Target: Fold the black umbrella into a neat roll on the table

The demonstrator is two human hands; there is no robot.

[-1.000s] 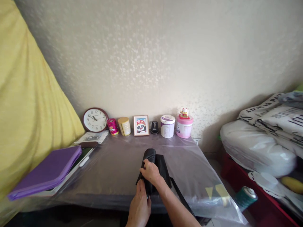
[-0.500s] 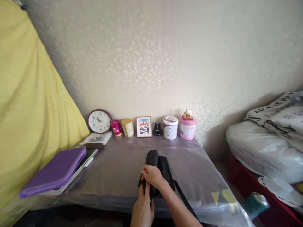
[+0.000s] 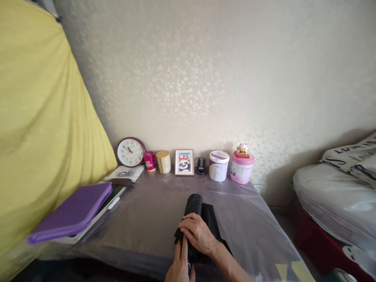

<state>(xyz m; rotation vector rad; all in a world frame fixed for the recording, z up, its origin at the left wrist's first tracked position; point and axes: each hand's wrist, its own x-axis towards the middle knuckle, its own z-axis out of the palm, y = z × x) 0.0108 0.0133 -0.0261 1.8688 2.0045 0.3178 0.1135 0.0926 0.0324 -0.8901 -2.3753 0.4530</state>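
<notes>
Black rolled fabric bundle (image 3: pixel 194 205), poss. a folded umbrella, lengthwise on flat black cloth (image 3: pixel 214 221), near middle of plastic-sheeted table (image 3: pixel 141 223), far end poking out past R hand (image 3: pixel 197 234). R hand closed over roll from right, fingers wrapped across it. L hand (image 3: pixel 180 264) at near end, fingers upright against roll; can't tell if closed round it, as lower part is partly hidden. Risks: slick sheet could let cloth and roll skid under hard pressure; roll could spring loose if R hand eased off; table's near edge just below hands, so a slip toward it could drop bundle. Black strap (image 3: pixel 226 250) by R forearm could snag fingers. Further off: purple zip folder (image 3: pixel 70 213) at left; round wall clock (image 3: pixel 131 152), framed panda picture (image 3: pixel 184 162), white-and-purple tub (image 3: pixel 219 165), pink tub (image 3: pixel 241 168) along far edge, all well clear of hands. Vs. earlier frame: R hand lower on roll, fingers spread further across, strap less visible; whole view shifted, far-edge items lower and further right, white bag (image 3: pixel 331 199) at right partly out of frame.
</notes>
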